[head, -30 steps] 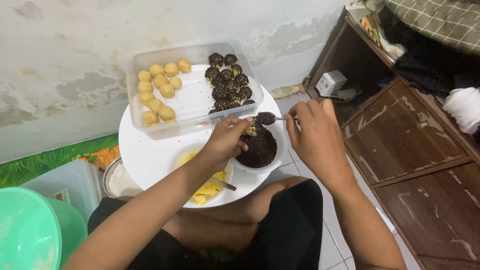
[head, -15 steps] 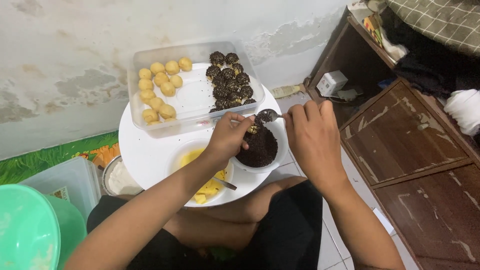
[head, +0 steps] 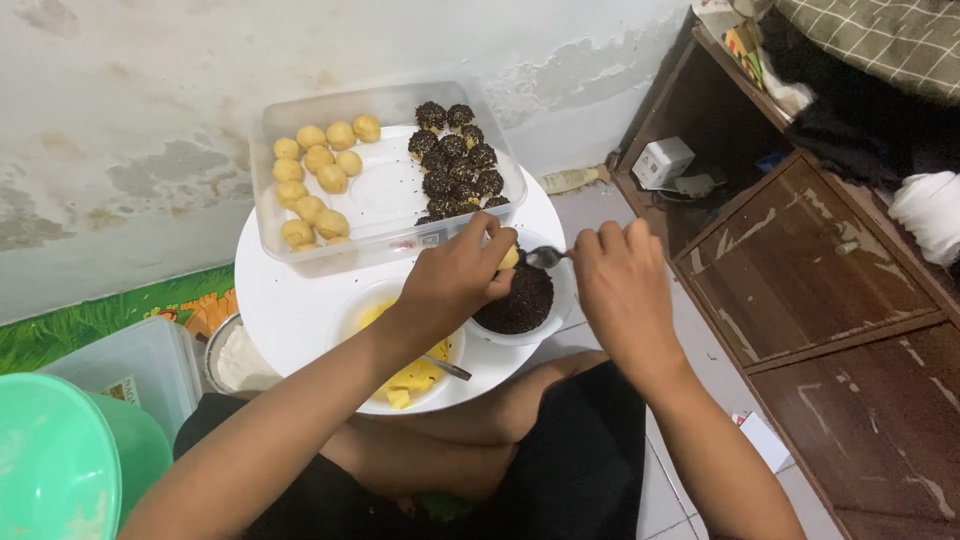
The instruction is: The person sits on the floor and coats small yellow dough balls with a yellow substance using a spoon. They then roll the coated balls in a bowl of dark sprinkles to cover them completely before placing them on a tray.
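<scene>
My left hand [head: 458, 275] pinches a small yellow dough ball [head: 510, 258] over a white bowl of dark chocolate sprinkles [head: 520, 301]. Just right of it, my right hand [head: 622, 283] holds a metal spoon [head: 545, 257], its bowl touching the ball. Behind them a clear plastic container [head: 385, 190] holds plain yellow balls [head: 318, 180] on the left and sprinkle-coated dark balls [head: 455, 155] on the right. All of this rests on a round white tray [head: 285, 300]. A white bowl with yellow pieces and a utensil [head: 415, 375] sits partly hidden under my left forearm.
A green plastic basin [head: 60, 465] and a clear tub [head: 135, 365] stand at the lower left. A metal bowl of white powder [head: 232, 360] peeks from under the tray. A dark wooden cabinet [head: 820, 260] fills the right side. My crossed legs are below the tray.
Both hands have shifted slightly; the spoon has come up from the sprinkles to the ball in my left fingers, and the ball now shows more yellow.
</scene>
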